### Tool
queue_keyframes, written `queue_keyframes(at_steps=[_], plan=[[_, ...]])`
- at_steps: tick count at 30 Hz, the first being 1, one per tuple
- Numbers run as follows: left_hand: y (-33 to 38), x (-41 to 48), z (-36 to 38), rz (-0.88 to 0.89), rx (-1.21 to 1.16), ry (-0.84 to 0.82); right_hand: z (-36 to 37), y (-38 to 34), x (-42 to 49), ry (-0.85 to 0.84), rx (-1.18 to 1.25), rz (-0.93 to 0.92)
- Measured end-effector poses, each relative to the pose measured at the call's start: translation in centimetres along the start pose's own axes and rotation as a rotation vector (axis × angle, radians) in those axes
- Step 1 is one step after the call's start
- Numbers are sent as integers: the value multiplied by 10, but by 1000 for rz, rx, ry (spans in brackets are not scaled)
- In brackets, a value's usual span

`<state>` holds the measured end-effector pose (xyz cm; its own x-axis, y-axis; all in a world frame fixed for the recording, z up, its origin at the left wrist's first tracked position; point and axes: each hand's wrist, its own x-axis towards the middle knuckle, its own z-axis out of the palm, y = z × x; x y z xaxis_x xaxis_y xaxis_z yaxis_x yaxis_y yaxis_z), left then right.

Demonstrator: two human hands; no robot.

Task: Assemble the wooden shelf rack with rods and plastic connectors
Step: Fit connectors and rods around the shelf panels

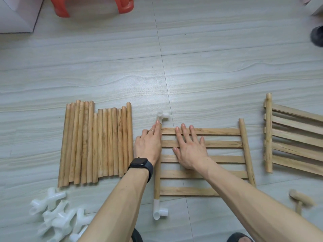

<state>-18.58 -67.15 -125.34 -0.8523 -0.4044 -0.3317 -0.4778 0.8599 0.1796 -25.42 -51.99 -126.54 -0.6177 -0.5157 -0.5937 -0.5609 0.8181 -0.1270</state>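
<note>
Slatted panel [218,159], white connectors [162,117] capping left rail [157,180]; left hand [148,147], right hand [189,151] press, fingers [184,132] straight.

Pale matt wooden round rods [95,144] and a rough-grained slatted wooden shelf panel [218,159] lie beside translucent white glossy plastic connectors [56,215] on smooth, faintly shiny grey wood-grain floor [209,75].

Bright, soft glare centre; edges perhaps blurred.

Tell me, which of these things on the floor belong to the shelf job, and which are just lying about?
For the job: slatted panel, second panel, loose rods, white connectors, wooden mallet.
Lying about: red stool, white box, dark shoe.
</note>
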Motion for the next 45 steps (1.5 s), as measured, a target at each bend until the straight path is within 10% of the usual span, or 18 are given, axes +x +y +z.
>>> queue_keyframes(at_steps=[15, 26, 35, 40, 45], plan=[[-11, -39, -6, 129, 47, -248, -21, 6, 9, -85, -15, -1], [-29, -42, -14, 149, 105, -91, -34, 5, 19, -76, -57, 2], [-136, -124, -29, -312, 33, 251, 4, -52, -41, 116, 86, -99], [-195, -177, -29, -831, -37, -142, 23, -94, -73, -168, -7, -103], [-224, -188, -25, -773, 60, -292, 23, -103, -83, -220, -225, -138]])
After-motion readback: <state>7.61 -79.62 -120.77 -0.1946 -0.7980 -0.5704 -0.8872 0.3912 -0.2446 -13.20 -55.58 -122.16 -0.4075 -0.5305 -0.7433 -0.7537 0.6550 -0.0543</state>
